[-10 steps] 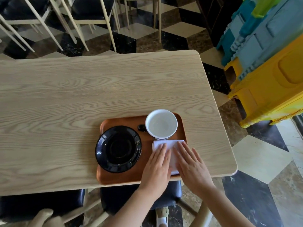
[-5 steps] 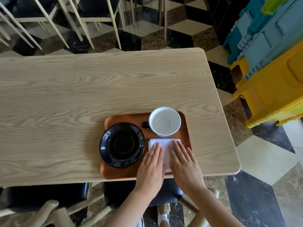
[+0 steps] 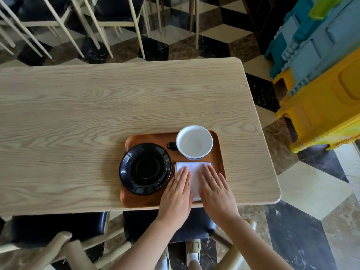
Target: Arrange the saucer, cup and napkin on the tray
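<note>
A brown tray (image 3: 152, 137) lies at the near edge of the wooden table. On its left part rests a black saucer (image 3: 145, 169). A cup (image 3: 194, 142), white inside with a dark handle pointing left, stands upright at the tray's far right corner. In front of the cup lies a folded white napkin (image 3: 192, 168). My left hand (image 3: 178, 193) and my right hand (image 3: 215, 189) lie flat, palms down, side by side on the napkin, fingers stretched out. They cover most of the napkin's near part.
The light wooden table (image 3: 97, 106) stretches left and far. Dark-seated chairs (image 3: 58, 227) stand below the near edge, and more chairs (image 3: 109, 18) beyond the far edge. Stacked yellow and blue plastic crates (image 3: 321, 75) stand to the right on the checkered floor.
My view has shifted slightly. Both hands have stayed flat on the napkin, sliding a little toward me. Saucer and cup have kept their places on the tray.
</note>
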The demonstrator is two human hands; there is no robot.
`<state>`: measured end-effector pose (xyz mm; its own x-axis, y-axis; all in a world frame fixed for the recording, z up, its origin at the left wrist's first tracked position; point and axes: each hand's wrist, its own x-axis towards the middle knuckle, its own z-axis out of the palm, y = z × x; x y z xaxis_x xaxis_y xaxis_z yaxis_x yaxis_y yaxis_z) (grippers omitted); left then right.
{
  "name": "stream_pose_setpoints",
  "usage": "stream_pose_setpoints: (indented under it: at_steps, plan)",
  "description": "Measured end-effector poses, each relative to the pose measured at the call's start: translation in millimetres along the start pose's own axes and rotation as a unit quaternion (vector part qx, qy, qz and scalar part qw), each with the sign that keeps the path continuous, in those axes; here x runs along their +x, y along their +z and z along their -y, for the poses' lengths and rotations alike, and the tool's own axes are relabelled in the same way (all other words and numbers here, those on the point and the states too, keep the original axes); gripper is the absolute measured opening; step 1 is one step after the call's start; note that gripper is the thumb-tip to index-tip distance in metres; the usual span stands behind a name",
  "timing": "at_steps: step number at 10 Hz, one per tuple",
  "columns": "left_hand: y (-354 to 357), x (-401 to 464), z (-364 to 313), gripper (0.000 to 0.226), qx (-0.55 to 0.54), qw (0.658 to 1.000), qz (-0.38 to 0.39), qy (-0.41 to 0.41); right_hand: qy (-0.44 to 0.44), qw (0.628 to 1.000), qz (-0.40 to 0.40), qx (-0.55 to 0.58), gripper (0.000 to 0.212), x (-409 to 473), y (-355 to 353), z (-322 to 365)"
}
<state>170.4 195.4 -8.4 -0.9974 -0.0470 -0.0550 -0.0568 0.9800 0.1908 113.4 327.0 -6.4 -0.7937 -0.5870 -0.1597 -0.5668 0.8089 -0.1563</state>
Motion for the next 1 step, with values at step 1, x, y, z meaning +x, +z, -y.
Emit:
stream_pose_setpoints:
  at_steps: [1]
  plan:
    - [-10.9, 2.3, -4.7, 0.057, -0.022, 0.999, 0.033, -0.003, -0.013, 0.998, 0.05, 0.029, 0.053, 5.6, -12.7, -3.1]
